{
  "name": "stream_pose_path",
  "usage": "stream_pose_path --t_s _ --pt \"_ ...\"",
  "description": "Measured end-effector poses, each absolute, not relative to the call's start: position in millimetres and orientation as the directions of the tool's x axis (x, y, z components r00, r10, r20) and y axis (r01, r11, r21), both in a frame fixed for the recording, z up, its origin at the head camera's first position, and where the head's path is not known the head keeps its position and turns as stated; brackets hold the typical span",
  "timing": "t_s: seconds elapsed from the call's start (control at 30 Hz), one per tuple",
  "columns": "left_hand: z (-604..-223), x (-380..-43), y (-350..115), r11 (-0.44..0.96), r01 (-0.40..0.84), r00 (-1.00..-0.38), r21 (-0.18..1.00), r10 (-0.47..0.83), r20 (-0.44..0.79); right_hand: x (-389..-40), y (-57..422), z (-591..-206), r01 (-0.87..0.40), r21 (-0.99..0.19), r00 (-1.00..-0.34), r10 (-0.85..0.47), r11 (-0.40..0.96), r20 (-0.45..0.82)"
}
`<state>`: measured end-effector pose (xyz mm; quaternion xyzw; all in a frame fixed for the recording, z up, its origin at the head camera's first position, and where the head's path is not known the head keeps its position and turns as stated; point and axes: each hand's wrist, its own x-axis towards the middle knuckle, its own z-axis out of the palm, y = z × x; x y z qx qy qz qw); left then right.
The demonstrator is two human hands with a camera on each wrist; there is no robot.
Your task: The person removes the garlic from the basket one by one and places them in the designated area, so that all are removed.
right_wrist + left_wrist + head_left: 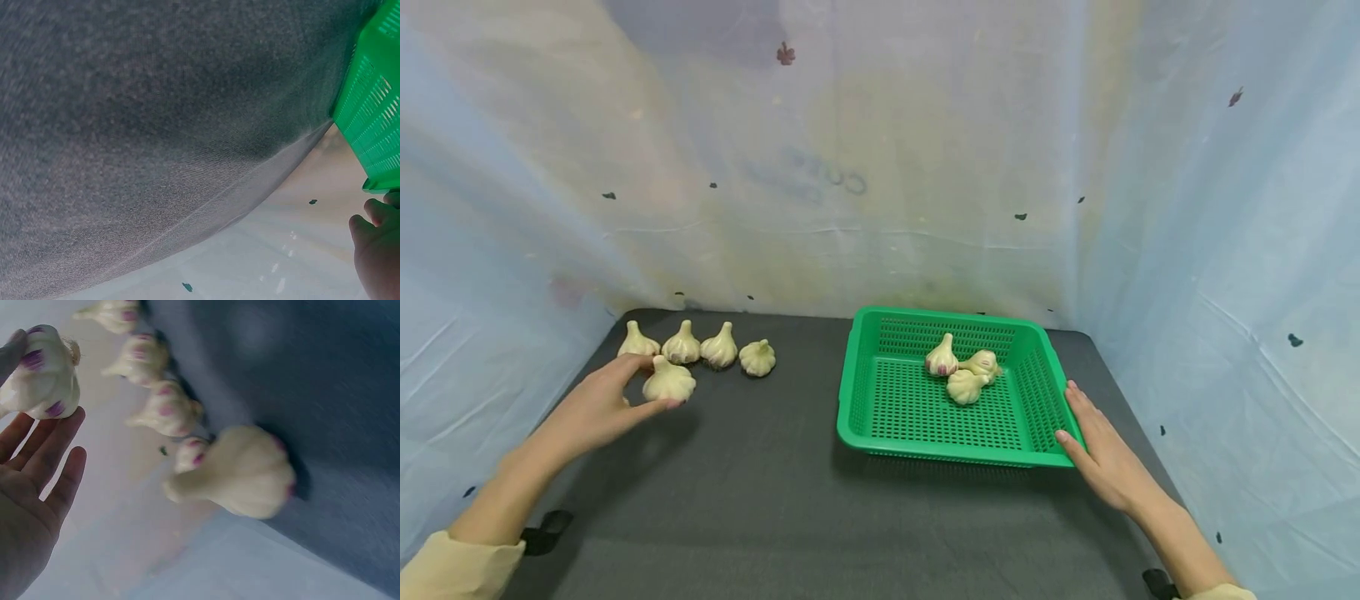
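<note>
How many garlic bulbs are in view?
9: three garlic bulbs in the green basket, four in the back-left row, one held in the left hand, and one nearer, mostly hidden behind that hand in the head view.

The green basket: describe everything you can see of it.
The green basket is shallow and roughly rectangular, plastic by its look, with a smooth solid rim and perforated walls and floor. It sits upright on the dark table, right of centre in the head view. Three garlic bulbs lie clustered inside, leaving most of its floor bare. The right hand touches its right rim.
</note>
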<state>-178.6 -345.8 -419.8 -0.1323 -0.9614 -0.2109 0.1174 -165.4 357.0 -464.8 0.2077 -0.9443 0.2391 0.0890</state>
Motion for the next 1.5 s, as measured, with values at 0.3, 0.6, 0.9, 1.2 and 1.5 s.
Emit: stream_pose_path --t_s 0.3,0.6,0.9,1.2,1.5 --pt "-441.7 -181.7 -365.2 0.902 0.301 -0.948 0.309 0.247 0.202 -164.9 356.9 -463.4 -0.439 -0.413 -0.896 -0.351 0.798 0.273" --pt "-459.9 -181.3 -368.8 0.909 0.258 -0.966 0.327 0.235 0.111 -165.4 357.0 -464.8 -0.441 -0.415 -0.895 -0.353 0.796 0.273" --pt "-473.5 -183.7 -374.3 0.916 0.272 -0.962 0.295 0.249 0.112 -164.9 356.4 -463.8 -0.438 -0.415 -0.896 -0.35 0.797 0.273" --pt "-475.8 -184.7 -374.9 0.917 0.303 -0.952 0.258 0.278 0.13 -165.0 356.6 -464.6 -0.438 -0.411 -0.895 -0.349 0.799 0.277" --pt "-474.2 -189.8 -371.9 0.922 0.302 -0.953 0.241 0.292 0.08 -164.5 355.3 -463.8 -0.438 -0.414 -0.895 -0.343 0.798 0.285"
